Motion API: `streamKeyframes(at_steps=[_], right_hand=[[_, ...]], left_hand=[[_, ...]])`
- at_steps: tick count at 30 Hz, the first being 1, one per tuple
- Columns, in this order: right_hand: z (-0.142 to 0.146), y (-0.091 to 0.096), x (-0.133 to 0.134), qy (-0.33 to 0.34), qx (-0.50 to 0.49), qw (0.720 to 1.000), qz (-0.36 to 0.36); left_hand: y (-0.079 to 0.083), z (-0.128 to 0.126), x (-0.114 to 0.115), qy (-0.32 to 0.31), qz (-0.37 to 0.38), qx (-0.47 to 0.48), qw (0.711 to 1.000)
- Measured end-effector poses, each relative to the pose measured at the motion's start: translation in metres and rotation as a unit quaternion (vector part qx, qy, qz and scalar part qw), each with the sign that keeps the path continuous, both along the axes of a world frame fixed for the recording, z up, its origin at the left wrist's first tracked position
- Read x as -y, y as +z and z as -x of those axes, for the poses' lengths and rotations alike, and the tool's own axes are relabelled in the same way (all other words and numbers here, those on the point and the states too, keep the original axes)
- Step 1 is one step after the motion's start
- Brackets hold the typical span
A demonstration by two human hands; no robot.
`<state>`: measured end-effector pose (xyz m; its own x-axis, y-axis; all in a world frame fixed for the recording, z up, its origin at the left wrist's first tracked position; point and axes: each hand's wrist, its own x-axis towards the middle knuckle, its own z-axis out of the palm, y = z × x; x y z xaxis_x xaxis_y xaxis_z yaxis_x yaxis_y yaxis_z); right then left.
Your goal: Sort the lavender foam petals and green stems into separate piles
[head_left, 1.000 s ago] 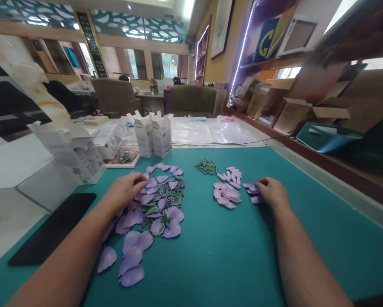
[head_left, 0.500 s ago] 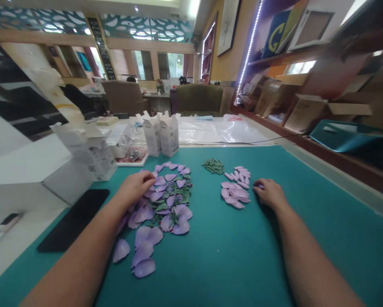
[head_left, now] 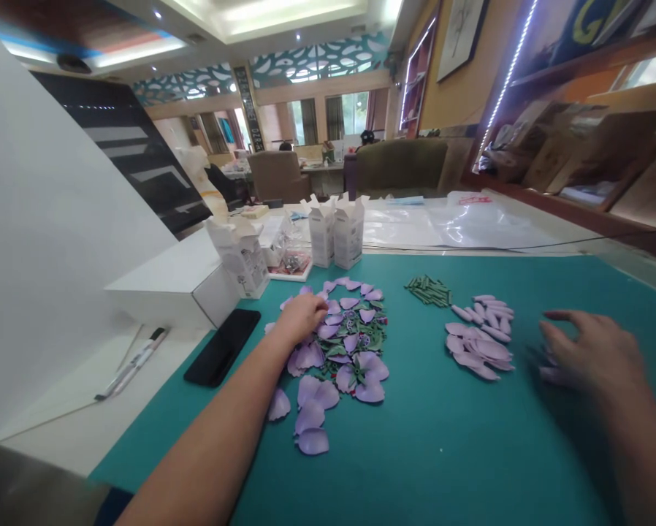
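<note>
Two bare hands work over a teal mat (head_left: 443,446). The left hand (head_left: 302,319) rests curled on a heap of lilac petals (head_left: 311,394) mixed with green leaves; whether it grips any, I cannot tell. The petals look light and soft, best pinched by an edge. The open right hand (head_left: 591,351), blurred, is near a paler petal pile (head_left: 478,340). Two open white cartons (head_left: 336,241) stand beyond, contents hidden.
</note>
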<state>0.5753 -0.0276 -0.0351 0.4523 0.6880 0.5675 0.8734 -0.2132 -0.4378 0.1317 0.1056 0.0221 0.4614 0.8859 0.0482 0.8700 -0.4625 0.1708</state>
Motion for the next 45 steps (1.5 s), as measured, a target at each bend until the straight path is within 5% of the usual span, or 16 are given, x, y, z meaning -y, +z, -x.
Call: streamKeyframes(at_steps=[3, 7, 12, 18, 24, 28, 31, 35, 38, 41, 45], right_hand=[[0.035, 0.016, 0.003, 0.000, 0.004, 1.000, 0.010], [0.076, 0.033, 0.002, 0.099, 0.007, 0.995, 0.030], [0.115, 0.042, 0.006, 0.179, 0.015, 0.983, -0.035], [0.148, 0.048, 0.014, 0.265, -0.003, 0.964, -0.020], [0.165, 0.044, 0.019, 0.365, -0.115, 0.914, 0.132], [0.177, 0.045, 0.024, 0.427, -0.159, 0.868, 0.198], [0.183, 0.046, 0.025, 0.446, -0.156, 0.860, 0.194], [0.170, 0.046, 0.019, 0.418, -0.153, 0.882, 0.152], [0.142, 0.049, 0.016, 0.353, -0.153, 0.919, 0.082], [0.104, 0.052, 0.017, 0.231, -0.137, 0.963, 0.020], [0.039, 0.038, 0.016, 0.031, -0.158, 0.986, 0.034]], left_hand=[[-0.003, -0.007, 0.004, -0.001, -0.015, -0.028, 0.999], [-0.008, -0.016, 0.011, 0.003, -0.032, -0.055, 0.998], [-0.011, -0.020, 0.011, 0.013, -0.042, -0.054, 0.998], [0.007, -0.019, 0.017, 0.015, -0.045, -0.011, 0.999], [0.030, -0.045, 0.066, -0.101, 0.029, 0.103, 0.989], [0.025, -0.064, 0.094, -0.192, 0.022, 0.095, 0.977], [0.018, -0.070, 0.103, -0.227, 0.020, 0.079, 0.971], [0.023, -0.065, 0.099, -0.255, 0.036, 0.109, 0.960], [0.033, -0.051, 0.084, -0.210, 0.039, 0.150, 0.965], [0.040, -0.029, 0.059, -0.113, 0.018, 0.144, 0.983], [0.034, 0.000, 0.024, -0.015, 0.005, 0.026, 1.000]])
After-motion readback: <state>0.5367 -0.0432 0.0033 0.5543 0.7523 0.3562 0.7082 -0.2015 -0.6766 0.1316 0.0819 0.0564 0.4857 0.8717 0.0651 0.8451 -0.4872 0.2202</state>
